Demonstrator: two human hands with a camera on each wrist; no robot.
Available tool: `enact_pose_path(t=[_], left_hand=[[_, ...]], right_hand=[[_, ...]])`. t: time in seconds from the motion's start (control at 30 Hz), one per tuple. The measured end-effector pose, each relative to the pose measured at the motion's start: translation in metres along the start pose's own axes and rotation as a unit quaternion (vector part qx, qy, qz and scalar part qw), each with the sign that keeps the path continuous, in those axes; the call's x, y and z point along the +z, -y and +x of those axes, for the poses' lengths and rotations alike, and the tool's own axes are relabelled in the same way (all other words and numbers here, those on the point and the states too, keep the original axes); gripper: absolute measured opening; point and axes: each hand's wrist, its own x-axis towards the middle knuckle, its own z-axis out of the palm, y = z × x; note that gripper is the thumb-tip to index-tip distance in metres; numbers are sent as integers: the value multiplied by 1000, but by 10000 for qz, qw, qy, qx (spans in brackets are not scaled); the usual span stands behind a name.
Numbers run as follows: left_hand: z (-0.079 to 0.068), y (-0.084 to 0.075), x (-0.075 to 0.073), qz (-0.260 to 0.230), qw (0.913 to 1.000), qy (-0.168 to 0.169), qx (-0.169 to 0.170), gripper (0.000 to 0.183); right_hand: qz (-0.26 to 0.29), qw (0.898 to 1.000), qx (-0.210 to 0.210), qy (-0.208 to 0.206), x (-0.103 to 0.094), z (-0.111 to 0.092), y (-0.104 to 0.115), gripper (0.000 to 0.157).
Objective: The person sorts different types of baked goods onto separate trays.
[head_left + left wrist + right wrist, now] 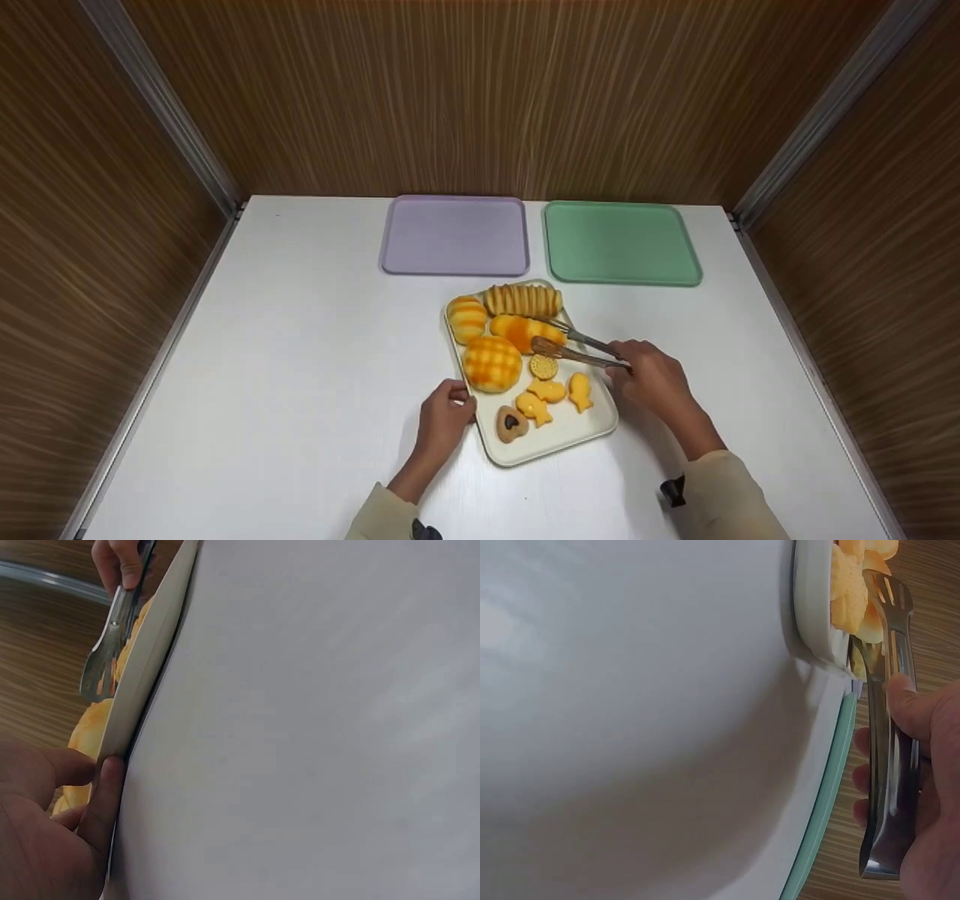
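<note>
My left hand (pixel 444 420) pinches the left rim of a cream tray (pixel 551 444) between thumb and fingers. In my right hand (pixel 658 382) are metal tongs (pixel 885 787) with slotted ends, their arms spread apart. The tong tips lie at the right end of a long orange-topped bread (pixel 517 331), one on its far side and one on its near side. Around it sit a ridged roll (pixel 523 300), a striped bun (pixel 467 320) and a round checkered bun (pixel 492 364). Nearer me are a round biscuit (pixel 543 367), several fish-shaped pieces (pixel 580 391) and a heart-shaped cookie (pixel 511 424).
Behind the cream tray, a purple tray (pixel 455 236) and a green tray (pixel 621 244) lie side by side at the table's far edge. Wood-grain panels (pixel 480 97) enclose the white table (pixel 300 360) at the back and both sides.
</note>
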Motion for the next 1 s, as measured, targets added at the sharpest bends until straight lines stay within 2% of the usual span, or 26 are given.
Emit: enact_pose_path(t=[0.53, 0.83, 1.0], left_hand=[[0, 0, -1, -95, 9999, 29, 19, 22], [0, -1, 0, -143, 9999, 36, 60, 20], [-1, 0, 0, -67, 10000, 21, 22, 21]], right_hand=[[51, 9998, -27, -204, -5, -5, -4, 33], [226, 9979, -145, -589, -12, -10, -11, 33], [213, 9981, -33, -570, -15, -12, -12, 34]])
